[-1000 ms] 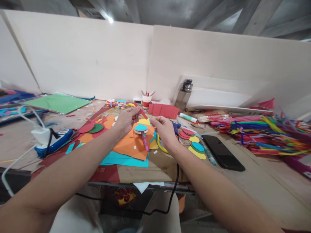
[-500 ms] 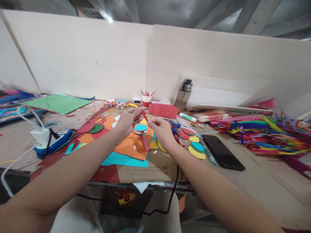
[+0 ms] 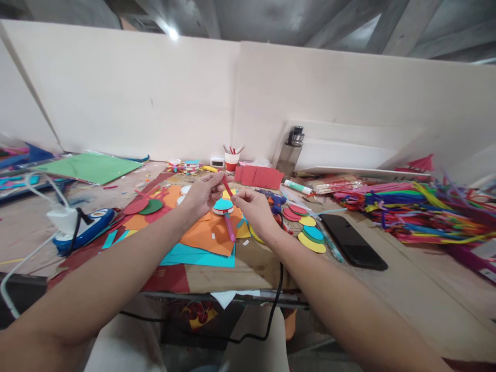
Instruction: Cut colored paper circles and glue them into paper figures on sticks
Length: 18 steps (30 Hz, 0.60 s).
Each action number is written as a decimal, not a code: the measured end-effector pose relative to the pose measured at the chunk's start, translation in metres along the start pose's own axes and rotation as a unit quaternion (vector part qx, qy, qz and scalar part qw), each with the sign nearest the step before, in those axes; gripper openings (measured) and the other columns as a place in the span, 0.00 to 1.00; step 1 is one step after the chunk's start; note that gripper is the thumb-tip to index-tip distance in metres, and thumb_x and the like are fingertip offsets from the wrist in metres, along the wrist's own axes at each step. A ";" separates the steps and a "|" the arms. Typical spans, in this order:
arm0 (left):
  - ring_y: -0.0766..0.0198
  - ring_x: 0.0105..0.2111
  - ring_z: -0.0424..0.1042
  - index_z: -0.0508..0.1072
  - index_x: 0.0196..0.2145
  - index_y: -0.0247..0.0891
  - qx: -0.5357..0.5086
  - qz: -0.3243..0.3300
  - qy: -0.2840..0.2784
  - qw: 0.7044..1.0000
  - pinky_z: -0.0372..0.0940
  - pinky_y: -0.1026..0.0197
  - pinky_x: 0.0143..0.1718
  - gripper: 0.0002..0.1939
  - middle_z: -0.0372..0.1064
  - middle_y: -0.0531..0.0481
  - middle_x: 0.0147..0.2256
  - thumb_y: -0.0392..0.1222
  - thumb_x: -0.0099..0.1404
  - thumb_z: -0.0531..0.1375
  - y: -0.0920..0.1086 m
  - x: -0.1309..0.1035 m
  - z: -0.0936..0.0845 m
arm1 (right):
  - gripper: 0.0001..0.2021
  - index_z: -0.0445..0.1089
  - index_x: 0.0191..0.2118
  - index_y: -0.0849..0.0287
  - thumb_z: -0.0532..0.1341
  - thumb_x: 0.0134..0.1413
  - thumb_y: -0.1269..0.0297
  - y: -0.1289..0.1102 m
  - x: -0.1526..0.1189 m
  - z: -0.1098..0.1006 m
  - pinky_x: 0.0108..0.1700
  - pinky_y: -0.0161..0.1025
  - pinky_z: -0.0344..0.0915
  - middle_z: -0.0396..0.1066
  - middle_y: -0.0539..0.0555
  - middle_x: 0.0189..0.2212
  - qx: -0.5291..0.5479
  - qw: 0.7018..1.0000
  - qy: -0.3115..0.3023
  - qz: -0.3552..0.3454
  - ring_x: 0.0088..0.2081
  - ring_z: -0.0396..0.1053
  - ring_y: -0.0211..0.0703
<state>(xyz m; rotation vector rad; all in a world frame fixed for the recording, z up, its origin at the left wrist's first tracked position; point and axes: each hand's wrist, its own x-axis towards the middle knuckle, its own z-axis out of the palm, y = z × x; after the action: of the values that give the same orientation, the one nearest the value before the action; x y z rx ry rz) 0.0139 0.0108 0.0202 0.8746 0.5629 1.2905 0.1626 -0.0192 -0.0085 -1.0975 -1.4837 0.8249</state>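
A narrow red strip [image 3: 227, 186] is stretched between my two hands above the table. My left hand [image 3: 207, 192] pinches its upper end, and my right hand [image 3: 251, 206] pinches the lower end. Just below the strip lies a round piece with a blue top and white and red sides [image 3: 223, 206], a pink stick [image 3: 230, 228] pointing from it towards me. Orange sheets [image 3: 209, 240] and blue sheets [image 3: 201, 256] are spread underneath.
To the right are paper circles [image 3: 312, 243], a blue glue gun [image 3: 277, 202], a black phone [image 3: 352, 242] and many pipe cleaners [image 3: 411, 212]. A bottle [image 3: 290, 152] and cup [image 3: 232, 161] stand behind. A blue power strip [image 3: 87, 232] lies left.
The view has shifted slightly. Both hands keep their grip on the red strip, which has hardly moved.
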 end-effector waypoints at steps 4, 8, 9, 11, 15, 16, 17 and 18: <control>0.78 0.18 0.67 0.73 0.31 0.31 -0.014 -0.008 0.006 1.000 0.56 0.77 0.15 0.04 0.75 0.48 0.29 0.35 0.62 0.63 0.003 0.003 -0.001 | 0.09 0.71 0.27 0.59 0.62 0.46 0.58 -0.006 0.000 -0.001 0.32 0.34 0.58 0.71 0.48 0.24 0.000 1.000 -0.026 0.018 0.27 0.64 0.36; 0.77 0.19 0.68 0.73 0.31 0.31 0.006 0.018 0.027 0.999 0.56 0.76 0.16 0.04 0.74 0.50 0.26 0.35 0.63 0.63 0.008 0.006 -0.004 | 0.12 0.70 0.31 0.59 0.61 0.48 0.55 -0.016 0.010 -0.018 0.33 0.34 0.60 0.72 0.49 0.27 -0.017 0.999 -0.023 0.021 0.28 0.65 0.36; 0.77 0.19 0.68 0.73 0.31 0.31 0.017 0.021 0.034 0.999 0.57 0.76 0.16 0.04 0.74 0.50 0.26 0.35 0.63 0.63 0.009 0.006 -0.005 | 0.11 0.70 0.31 0.59 0.61 0.49 0.55 -0.019 0.013 -0.025 0.33 0.35 0.61 0.72 0.50 0.28 -0.040 0.999 0.002 0.015 0.29 0.66 0.36; 0.76 0.19 0.69 0.73 0.30 0.30 0.042 0.020 0.043 0.998 0.57 0.75 0.17 0.05 0.75 0.49 0.26 0.35 0.63 0.62 0.009 0.007 -0.007 | 0.10 0.71 0.29 0.59 0.59 0.50 0.58 -0.026 0.017 -0.040 0.33 0.36 0.60 0.73 0.51 0.27 -0.145 0.989 0.027 -0.005 0.30 0.67 0.38; 0.75 0.20 0.70 0.74 0.32 0.30 0.084 0.015 0.035 0.996 0.56 0.75 0.16 0.05 0.77 0.45 0.29 0.36 0.61 0.64 0.004 0.009 -0.013 | 0.11 0.72 0.26 0.58 0.59 0.53 0.59 -0.032 0.011 -0.060 0.32 0.39 0.57 0.73 0.55 0.25 -0.433 0.898 -0.073 -0.005 0.29 0.68 0.44; 0.75 0.20 0.71 0.75 0.32 0.30 0.090 0.016 0.029 0.995 0.56 0.75 0.16 0.06 0.77 0.44 0.30 0.37 0.60 0.64 0.004 0.010 -0.014 | 0.10 0.73 0.26 0.59 0.60 0.52 0.59 -0.032 0.008 -0.061 0.32 0.39 0.58 0.74 0.57 0.26 -0.487 0.866 -0.111 0.000 0.29 0.69 0.46; 0.75 0.20 0.71 0.75 0.32 0.30 0.096 0.016 0.025 0.995 0.55 0.75 0.16 0.06 0.77 0.43 0.31 0.37 0.60 0.65 0.003 0.011 -0.016 | 0.09 0.74 0.27 0.59 0.61 0.51 0.60 -0.031 0.004 -0.061 0.33 0.40 0.58 0.75 0.59 0.28 -0.532 0.834 -0.146 0.010 0.31 0.71 0.48; 0.75 0.20 0.70 0.75 0.32 0.30 0.102 0.017 0.022 0.994 0.55 0.75 0.16 0.07 0.78 0.42 0.31 0.38 0.59 0.66 0.003 0.012 -0.017 | 0.08 0.75 0.28 0.60 0.63 0.49 0.60 -0.030 0.000 -0.059 0.33 0.41 0.59 0.76 0.62 0.30 -0.567 0.805 -0.173 0.023 0.32 0.72 0.51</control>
<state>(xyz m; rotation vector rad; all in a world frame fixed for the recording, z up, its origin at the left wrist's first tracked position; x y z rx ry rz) 0.0011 0.0267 0.0140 1.0291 0.7266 1.3007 0.2145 -0.0332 0.0310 -1.9044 -2.3685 0.0532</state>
